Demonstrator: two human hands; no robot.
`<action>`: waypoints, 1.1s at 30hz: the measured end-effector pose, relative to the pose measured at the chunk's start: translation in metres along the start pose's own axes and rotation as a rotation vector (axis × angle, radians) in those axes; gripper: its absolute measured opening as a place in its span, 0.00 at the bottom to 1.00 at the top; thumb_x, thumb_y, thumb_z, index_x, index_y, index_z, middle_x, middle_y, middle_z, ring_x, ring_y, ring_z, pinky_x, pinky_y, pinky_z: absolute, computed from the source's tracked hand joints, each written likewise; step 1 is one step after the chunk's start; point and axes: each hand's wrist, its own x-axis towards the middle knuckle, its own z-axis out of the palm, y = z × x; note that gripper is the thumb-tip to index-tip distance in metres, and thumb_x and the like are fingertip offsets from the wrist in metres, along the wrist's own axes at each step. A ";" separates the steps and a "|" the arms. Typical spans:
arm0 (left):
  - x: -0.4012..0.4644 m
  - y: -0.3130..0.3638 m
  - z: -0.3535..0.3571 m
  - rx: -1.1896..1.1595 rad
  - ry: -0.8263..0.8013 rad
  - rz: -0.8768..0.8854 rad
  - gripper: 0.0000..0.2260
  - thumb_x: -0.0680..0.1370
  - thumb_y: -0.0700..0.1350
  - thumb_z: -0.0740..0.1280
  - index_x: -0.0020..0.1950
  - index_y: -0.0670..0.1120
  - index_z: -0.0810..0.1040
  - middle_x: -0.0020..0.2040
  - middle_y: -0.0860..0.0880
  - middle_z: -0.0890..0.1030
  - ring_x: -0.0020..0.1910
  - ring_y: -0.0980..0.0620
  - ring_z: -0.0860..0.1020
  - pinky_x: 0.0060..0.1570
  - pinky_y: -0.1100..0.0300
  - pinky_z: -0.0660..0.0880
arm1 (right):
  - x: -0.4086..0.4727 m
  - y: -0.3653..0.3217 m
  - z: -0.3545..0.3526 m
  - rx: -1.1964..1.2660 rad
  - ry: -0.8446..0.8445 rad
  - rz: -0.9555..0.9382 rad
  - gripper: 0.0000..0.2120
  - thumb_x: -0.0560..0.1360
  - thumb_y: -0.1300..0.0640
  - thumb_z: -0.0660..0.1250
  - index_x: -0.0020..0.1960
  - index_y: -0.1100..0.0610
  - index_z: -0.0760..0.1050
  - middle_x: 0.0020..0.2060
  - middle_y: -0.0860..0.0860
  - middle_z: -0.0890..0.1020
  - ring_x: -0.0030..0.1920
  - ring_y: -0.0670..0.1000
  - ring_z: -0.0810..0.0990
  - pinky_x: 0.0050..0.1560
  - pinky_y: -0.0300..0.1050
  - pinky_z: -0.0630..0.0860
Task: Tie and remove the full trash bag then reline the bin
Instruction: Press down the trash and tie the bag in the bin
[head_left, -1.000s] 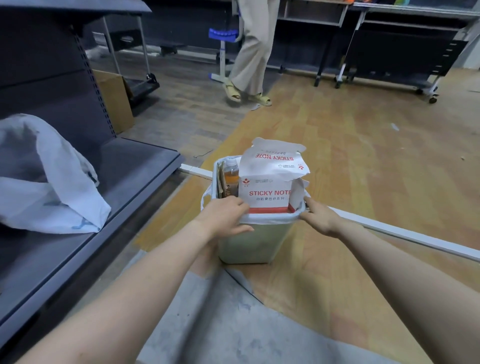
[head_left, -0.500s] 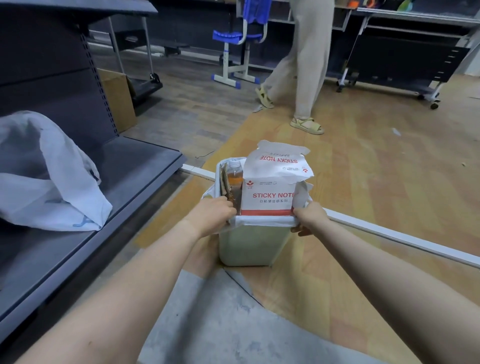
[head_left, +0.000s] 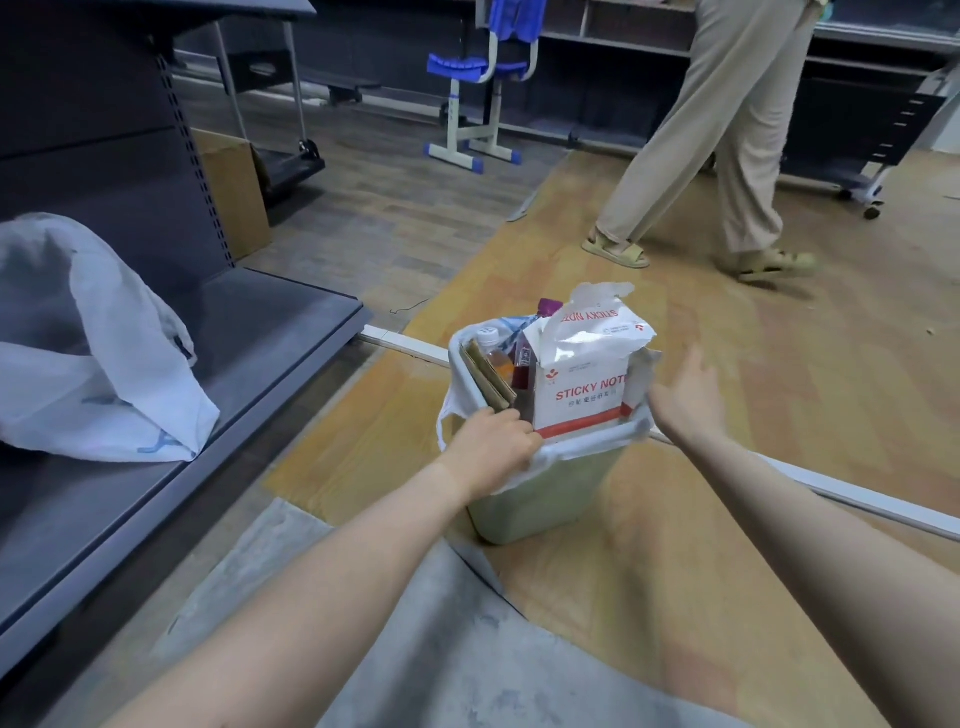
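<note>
far left, a crumpled white bag lies on the grey shelf, with a cardboard box standing behind it on the floor. moving in: the left hand sits on the near left corner of the bin, fingers curled over the rim and the white liner folded there. the bin is on the wooden floor, stuffed full, with a sticky note box, bottles and cardboard poking out. right hand hovers by the bin's right edge, fingers spread and straight, gripping nothing. beyond, a blue chair, and a person's legs in sandals.
</note>
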 end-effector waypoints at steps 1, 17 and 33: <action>0.000 0.000 0.001 -0.017 0.009 0.017 0.14 0.54 0.42 0.80 0.28 0.47 0.75 0.25 0.51 0.76 0.26 0.49 0.75 0.25 0.66 0.64 | -0.001 -0.010 -0.004 0.022 0.066 -0.126 0.31 0.74 0.60 0.61 0.75 0.55 0.54 0.68 0.61 0.66 0.66 0.62 0.68 0.61 0.55 0.69; -0.012 -0.021 0.000 0.019 0.122 0.094 0.13 0.58 0.42 0.79 0.31 0.45 0.75 0.31 0.50 0.75 0.32 0.49 0.75 0.22 0.64 0.69 | -0.006 -0.068 0.016 -0.599 -0.123 -0.671 0.33 0.69 0.53 0.74 0.69 0.48 0.62 0.72 0.57 0.58 0.62 0.59 0.74 0.66 0.59 0.62; -0.022 -0.028 0.013 0.016 0.133 0.107 0.19 0.51 0.30 0.76 0.34 0.45 0.74 0.33 0.50 0.74 0.40 0.53 0.63 0.15 0.61 0.67 | -0.020 -0.053 0.060 -0.463 -0.179 -0.671 0.21 0.80 0.47 0.56 0.72 0.46 0.63 0.59 0.55 0.74 0.54 0.58 0.78 0.53 0.50 0.70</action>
